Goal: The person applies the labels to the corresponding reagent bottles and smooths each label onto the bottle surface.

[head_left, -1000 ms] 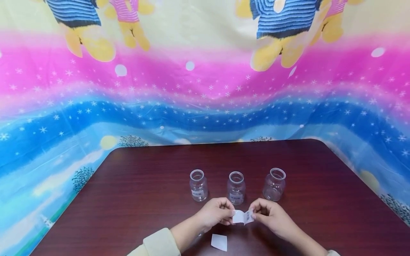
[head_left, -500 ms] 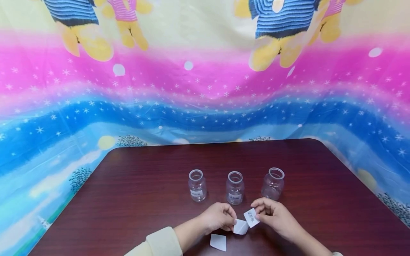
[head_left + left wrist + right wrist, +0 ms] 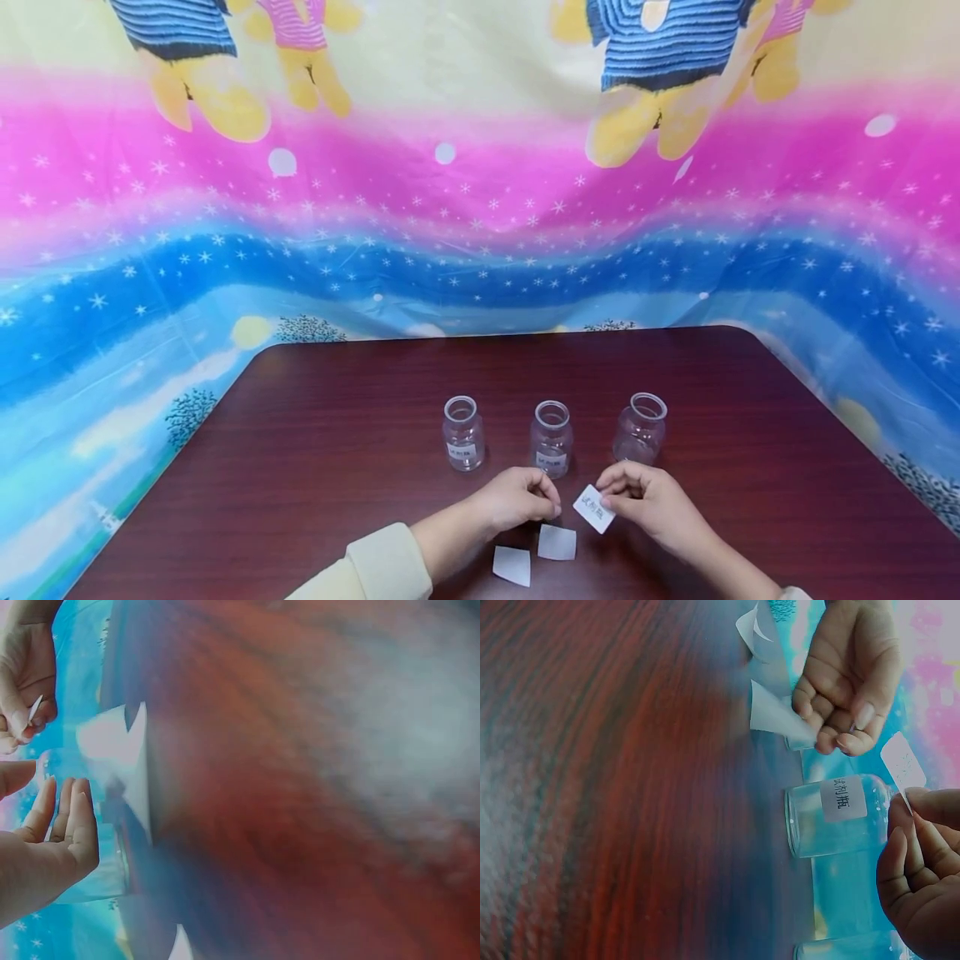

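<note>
My right hand (image 3: 654, 502) pinches a white sticker label (image 3: 594, 509) with dark printed characters between thumb and fingers. To its left, my left hand (image 3: 517, 502) holds nothing; the left wrist view shows its thumb (image 3: 16, 777) apart from its fingers. Just below the left hand is a curled piece of white backing paper (image 3: 557, 542), and a second backing paper (image 3: 512, 566) lies beside it. Beyond the hands stand three clear glass jars without lids. The left jar (image 3: 463, 433) and middle jar (image 3: 552, 439) bear labels; the right jar (image 3: 640, 429) shows none, its base partly behind my right hand.
The jars stand in a row on a dark reddish-brown table (image 3: 360, 400) with rounded far corners. A printed cloth (image 3: 480, 208) with bears and snowflakes hangs behind and around the table.
The label has come off its backing paper and stays in my right hand. My left hand has let go of the backing, which is now below it near the other paper.
</note>
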A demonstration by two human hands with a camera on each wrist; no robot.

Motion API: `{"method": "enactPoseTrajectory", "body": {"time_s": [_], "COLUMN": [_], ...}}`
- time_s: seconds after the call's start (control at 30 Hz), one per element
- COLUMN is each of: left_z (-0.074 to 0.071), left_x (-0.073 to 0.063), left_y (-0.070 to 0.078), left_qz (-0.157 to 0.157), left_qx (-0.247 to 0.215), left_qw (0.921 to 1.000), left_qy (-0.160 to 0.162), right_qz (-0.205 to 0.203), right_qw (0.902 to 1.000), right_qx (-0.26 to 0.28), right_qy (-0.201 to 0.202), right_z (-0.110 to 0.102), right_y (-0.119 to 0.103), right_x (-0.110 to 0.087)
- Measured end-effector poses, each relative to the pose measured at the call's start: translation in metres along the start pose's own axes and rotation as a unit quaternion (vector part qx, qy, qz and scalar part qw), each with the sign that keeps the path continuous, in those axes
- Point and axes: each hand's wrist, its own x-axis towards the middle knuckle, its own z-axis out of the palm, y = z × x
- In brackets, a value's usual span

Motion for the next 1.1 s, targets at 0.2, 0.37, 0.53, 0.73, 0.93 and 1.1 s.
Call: {"method": "enactPoseTrajectory", "body": {"time_s": [0.2,0.37,0.53,0.73,0.93,1.1], "left_z": [-0.001,0.002,0.01,0.02,0.029,0.035], "left_x": [0.002,0.003,0.004,0.007,0.013,0.022], "left_y": [0.01,0.017,0.02,0.022,0.024,0.026], "left_qz": [0.013,0.035,0.052,0.058,0.065,0.069], "left_qx": [-0.031,-0.058,-0.052,-0.02,-0.019,-0.009], "left_qw": [0.9994,0.9975,0.9973,0.9981,0.9975,0.9971], "left_qy": [-0.01,-0.018,-0.005,0.005,0.018,0.029], "right_qz": [0.002,-0.012,-0.011,-0.018,-0.015,0.037], "right_qw": [0.9997,0.9992,0.999,0.9979,0.9974,0.9944], "right_qx": [-0.018,-0.03,-0.034,-0.043,-0.036,-0.01], "right_qy": [0.017,0.023,0.027,0.045,0.06,0.098], "right_z": [-0.001,-0.001,-0.002,-0.002,-0.006,-0.012], "right_y": [-0.003,-0.004,-0.004,-0.004,-0.002,0.0], "right_x": [0.0,-0.001,-0.002,-0.003,-0.005,-0.007]}}
